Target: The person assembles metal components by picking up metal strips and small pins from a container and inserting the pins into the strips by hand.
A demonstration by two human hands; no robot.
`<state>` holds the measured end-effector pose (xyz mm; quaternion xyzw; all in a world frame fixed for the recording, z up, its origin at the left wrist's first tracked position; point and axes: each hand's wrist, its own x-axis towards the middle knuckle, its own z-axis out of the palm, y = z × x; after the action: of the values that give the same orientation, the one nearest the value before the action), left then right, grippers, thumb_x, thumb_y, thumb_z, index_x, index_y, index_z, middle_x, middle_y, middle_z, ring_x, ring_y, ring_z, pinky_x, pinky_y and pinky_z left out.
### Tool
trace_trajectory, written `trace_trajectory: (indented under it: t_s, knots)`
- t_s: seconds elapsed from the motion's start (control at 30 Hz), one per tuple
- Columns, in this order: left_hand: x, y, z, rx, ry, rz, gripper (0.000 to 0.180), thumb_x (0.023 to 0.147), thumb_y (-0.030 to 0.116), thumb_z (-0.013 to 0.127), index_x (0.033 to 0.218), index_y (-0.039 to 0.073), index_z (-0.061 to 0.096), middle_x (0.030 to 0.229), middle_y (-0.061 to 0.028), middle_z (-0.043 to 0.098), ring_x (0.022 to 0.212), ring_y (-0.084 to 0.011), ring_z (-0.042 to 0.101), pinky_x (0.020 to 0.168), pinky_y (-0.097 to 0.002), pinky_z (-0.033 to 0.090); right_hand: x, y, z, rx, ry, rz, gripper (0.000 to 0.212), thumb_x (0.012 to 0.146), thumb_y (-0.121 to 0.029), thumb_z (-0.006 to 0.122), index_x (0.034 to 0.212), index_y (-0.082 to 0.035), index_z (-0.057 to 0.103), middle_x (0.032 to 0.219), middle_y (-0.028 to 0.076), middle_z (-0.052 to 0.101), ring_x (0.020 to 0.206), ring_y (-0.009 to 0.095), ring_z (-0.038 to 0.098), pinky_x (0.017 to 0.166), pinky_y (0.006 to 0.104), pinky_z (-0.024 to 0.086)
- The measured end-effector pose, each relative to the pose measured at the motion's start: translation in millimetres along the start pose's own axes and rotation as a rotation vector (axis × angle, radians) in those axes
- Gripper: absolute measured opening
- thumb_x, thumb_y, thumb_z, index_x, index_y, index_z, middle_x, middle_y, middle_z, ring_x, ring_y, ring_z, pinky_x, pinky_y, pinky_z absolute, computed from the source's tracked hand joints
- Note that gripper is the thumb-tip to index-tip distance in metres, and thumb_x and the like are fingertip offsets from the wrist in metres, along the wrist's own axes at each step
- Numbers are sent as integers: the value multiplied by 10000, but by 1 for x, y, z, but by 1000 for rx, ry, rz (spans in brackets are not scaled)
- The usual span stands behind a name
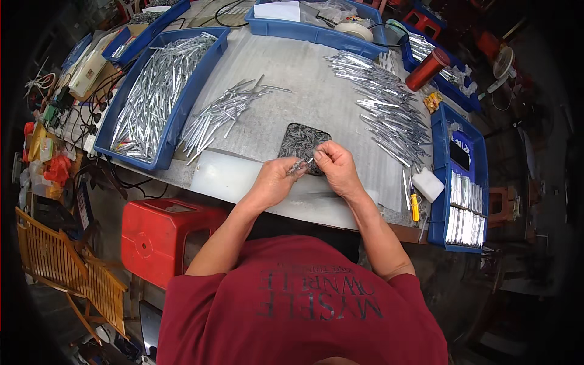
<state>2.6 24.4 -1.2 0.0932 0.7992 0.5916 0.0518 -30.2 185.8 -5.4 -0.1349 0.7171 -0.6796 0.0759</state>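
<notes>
Small metal piece [299, 165] — pinched between left hand [275, 180] and right hand [336, 165].

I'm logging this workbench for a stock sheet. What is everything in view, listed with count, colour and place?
Small silver metal piece: one, pinched between both hands.
Dark tray of small metal pins: one, black, just beyond the hands.
Long blue plastic bin of silver rods: one, left of table.
Loose silver rods: one pile, table centre-left.
Loose silver rods in a fan: one spread, right.
Red cylindrical can: one, far right.
Blue tray of stacked silver strips: one, right edge.
Yellow-handled tool: one, near right edge.
Red plastic stool: one, below table.
Left hand: gripping the piece.
Right hand: gripping the piece.
</notes>
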Motion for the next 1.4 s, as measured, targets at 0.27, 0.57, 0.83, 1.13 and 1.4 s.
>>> trace_trajectory:
  t_s: [0.27, 0.57, 0.83, 1.13, 1.4]
  knots:
    - [5, -11, -18, -18, -39, -93, 145, 863, 150, 501, 843, 14, 545, 611, 23, 442, 586, -65, 393, 539, -222, 362, 7, -1, -3, 201, 38, 111, 203, 878, -171, 464, 980, -7, 527, 721, -10, 504, 569, 44, 408, 514, 173, 330]
    - [32, -36, -94, 253, 379, -84, 172, 835, 167, 497, 866, 0, 522, 738, -163, 588, 683, -289, 567, 625, -369, 424, -1, 3, -8, 218, 66, 96, 166, 883, -167, 469, 897, -13, 527, 643, -12, 471, 533, 52, 379, 491, 186, 299]
    - [56, -44, -124, 923, 357, -20, 226, 729, 64, 524, 942, 108, 588, 864, -145, 608, 816, -322, 581, 715, -408, 453, -6, 7, -8, 214, 71, 102, 174, 875, -192, 492, 884, -26, 543, 656, -29, 481, 546, 40, 383, 493, 175, 304]
    - [65, -47, -121, 1035, 188, 221, 313, 664, -23, 515, 911, 142, 614, 858, -58, 582, 788, -261, 583, 664, -352, 468, -10, 10, -8, 207, 79, 93, 188, 872, -216, 504, 882, -35, 555, 653, -56, 471, 543, 21, 370, 488, 165, 301]
    - [56, -26, -82, 597, 469, 465, 268, 664, -66, 511, 864, 96, 589, 860, -57, 589, 763, -245, 587, 636, -311, 464, -9, 10, -17, 143, 120, 90, 175, 871, -181, 502, 876, -15, 558, 663, -57, 481, 563, 14, 378, 496, 163, 302]
